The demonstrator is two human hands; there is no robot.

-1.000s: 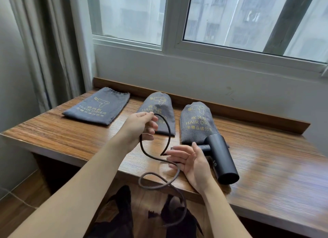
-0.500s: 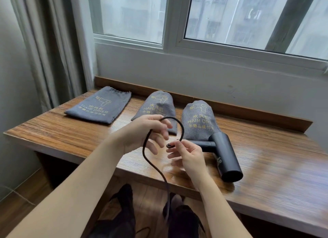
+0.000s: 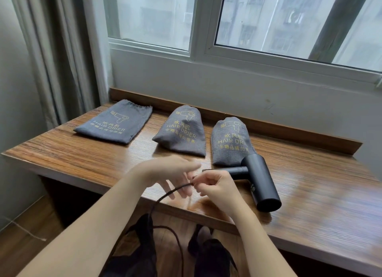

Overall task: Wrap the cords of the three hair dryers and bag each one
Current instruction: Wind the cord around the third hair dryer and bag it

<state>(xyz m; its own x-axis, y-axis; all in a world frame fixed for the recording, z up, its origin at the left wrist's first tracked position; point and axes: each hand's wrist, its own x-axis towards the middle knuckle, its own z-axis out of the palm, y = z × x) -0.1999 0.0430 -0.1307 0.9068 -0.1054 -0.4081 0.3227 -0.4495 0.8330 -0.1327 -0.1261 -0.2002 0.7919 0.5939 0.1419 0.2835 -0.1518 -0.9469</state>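
A grey curtain (image 3: 51, 55) hangs at nine o'clock, beside a white-framed window (image 3: 198, 22) that spans the top of the view and looks onto pale buildings; below it runs a plain white wall (image 3: 237, 90); the wooden surface (image 3: 68, 150) fills the middle, with a raised wooden lip (image 3: 289, 132) along its far edge against the wall.

Three grey cloth bags lie in a row toward twelve o'clock; the left bag (image 3: 115, 123) lies flat; the middle bag (image 3: 182, 132) and the right bag (image 3: 231, 142) are bulged and full; each bears a gold hair-dryer print.

The left hand (image 3: 171, 173) hovers over the near edge, motion-blurred, its grip spread with fingers loose and apart; the black cord (image 3: 165, 196) runs from between the hands down past the edge toward six o'clock, over dark trousers and a wooden floor (image 3: 22, 241); the right hand (image 3: 217, 185) has its grip pinching the cord's upper end, just beside the dryer's handle.

The black hair dryer (image 3: 260, 181) lies on the surface at three o'clock of the hands, its barrel touching the right bag's near end, its handle pointing toward the hands.
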